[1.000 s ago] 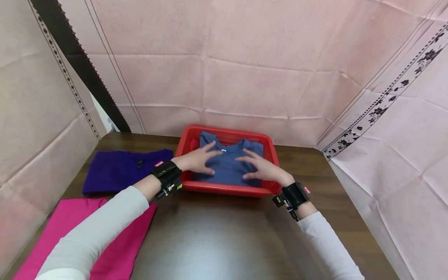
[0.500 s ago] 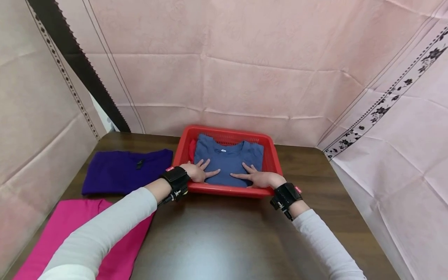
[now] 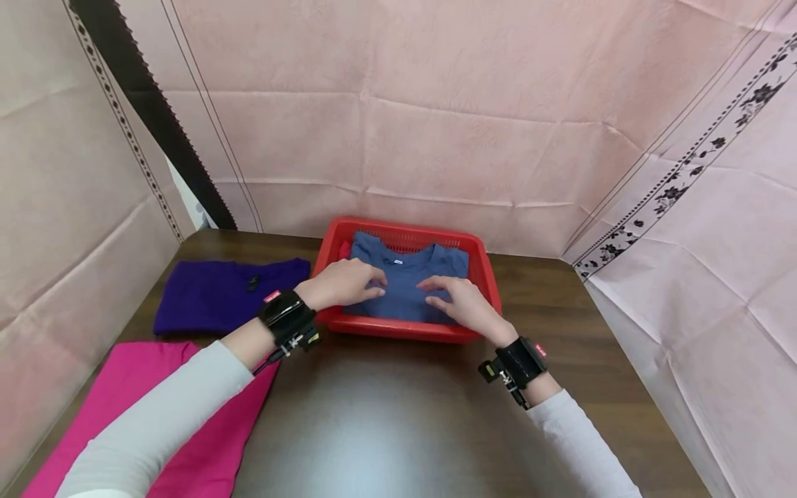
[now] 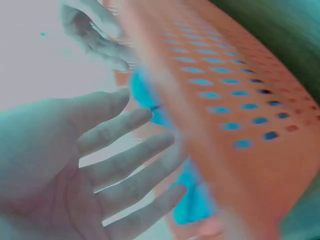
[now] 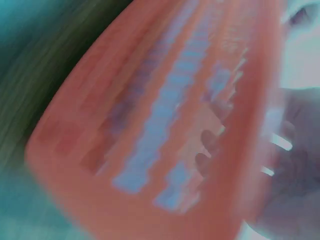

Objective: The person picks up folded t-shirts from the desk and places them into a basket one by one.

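Observation:
A folded blue T-shirt lies in a red plastic basket, collar toward the back. Just above the shirt's left side is my left hand, fingers relaxed and holding nothing. Its spread fingers show beside the perforated basket wall in the left wrist view. Over the shirt's right side hovers my right hand, loosely bent and holding nothing. The right wrist view is blurred, with the basket's side covering part of that hand. A bit of red cloth peeks out at the basket's left inner side.
Left of the basket, a folded purple garment lies on the brown wooden table. In front of it is a pink garment, partly under the left forearm. A pale pink cloth curtain hangs behind the table and along its sides.
Both hands were lowered onto the shirt with fingers spread half a second ago. Now they have lifted off it, with fingers drawn closer together. The shirt stays in the basket.

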The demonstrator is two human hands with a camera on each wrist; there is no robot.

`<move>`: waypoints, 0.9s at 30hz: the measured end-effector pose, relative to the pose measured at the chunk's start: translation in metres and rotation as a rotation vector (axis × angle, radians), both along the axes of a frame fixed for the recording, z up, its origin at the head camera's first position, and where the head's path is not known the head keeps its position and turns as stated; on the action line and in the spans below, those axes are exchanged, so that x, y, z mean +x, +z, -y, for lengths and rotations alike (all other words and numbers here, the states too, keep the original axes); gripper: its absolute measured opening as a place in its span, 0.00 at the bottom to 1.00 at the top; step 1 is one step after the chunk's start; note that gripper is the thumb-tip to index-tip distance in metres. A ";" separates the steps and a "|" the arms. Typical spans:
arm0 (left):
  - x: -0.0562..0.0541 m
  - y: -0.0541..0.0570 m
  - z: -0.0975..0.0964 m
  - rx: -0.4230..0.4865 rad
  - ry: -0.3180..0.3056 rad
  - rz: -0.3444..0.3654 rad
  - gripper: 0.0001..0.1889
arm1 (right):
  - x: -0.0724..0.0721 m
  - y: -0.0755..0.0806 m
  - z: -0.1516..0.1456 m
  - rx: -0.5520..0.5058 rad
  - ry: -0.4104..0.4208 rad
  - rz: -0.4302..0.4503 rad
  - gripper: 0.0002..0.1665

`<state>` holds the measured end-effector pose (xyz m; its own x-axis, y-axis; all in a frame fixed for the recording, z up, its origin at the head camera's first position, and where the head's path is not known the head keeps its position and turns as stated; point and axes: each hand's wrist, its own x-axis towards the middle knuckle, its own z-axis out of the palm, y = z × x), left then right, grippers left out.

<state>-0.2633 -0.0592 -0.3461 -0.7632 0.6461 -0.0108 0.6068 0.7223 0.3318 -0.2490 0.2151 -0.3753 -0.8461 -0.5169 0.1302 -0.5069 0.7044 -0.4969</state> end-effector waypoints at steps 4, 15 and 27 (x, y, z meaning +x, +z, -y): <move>0.024 0.015 0.007 0.098 0.033 -0.104 0.12 | 0.020 0.014 0.026 -0.085 0.009 -0.131 0.15; 0.086 0.009 0.035 0.222 0.146 -0.317 0.02 | 0.072 0.017 0.089 -0.143 0.103 -0.258 0.10; 0.144 -0.041 0.103 0.176 0.357 -0.350 0.02 | 0.104 -0.026 0.144 -0.071 0.217 -0.150 0.07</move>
<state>-0.1197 -0.1623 -0.3870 -0.8745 0.3146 0.3692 0.4297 0.8556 0.2887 -0.1445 0.0710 -0.4009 -0.6849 -0.6693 0.2880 -0.7138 0.5371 -0.4494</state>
